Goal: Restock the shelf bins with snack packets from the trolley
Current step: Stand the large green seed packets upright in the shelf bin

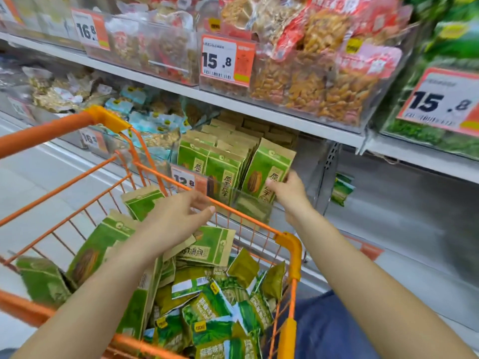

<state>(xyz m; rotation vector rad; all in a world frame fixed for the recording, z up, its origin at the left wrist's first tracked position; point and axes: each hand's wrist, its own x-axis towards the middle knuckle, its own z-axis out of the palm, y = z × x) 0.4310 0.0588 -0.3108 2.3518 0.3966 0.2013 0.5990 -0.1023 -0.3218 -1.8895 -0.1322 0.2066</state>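
Step in hand: seating one packet in the clear shelf bin [248, 203] on the lower shelf, behind the 12.8 price tag [185, 180].

My right hand [287, 189] is closed round the lower right corner of a green-and-kraft seed packet [267, 169], thumb on the printed face, the other fingers hidden behind it. The packet stands upright at the right end of the front row, touching its neighbours [210, 164], its foot already behind the bin's front wall.

My left hand [176, 218] hovers over the orange trolley [289, 244], near its far rail, fingers loosely curled and half open. It appears empty, holding nothing.

Stock remaining: the trolley basket holds several more of the same kraft packets [207, 246], lying loose and at angles, plus a heap of small green sachets [207, 307] nearer me. Task looks well short of done.

Next move, as I judge it: let go with the right hand once the packet stands square, then drop the left hand onto the nearest kraft packet. The row is tight; the next one may need wedging behind.
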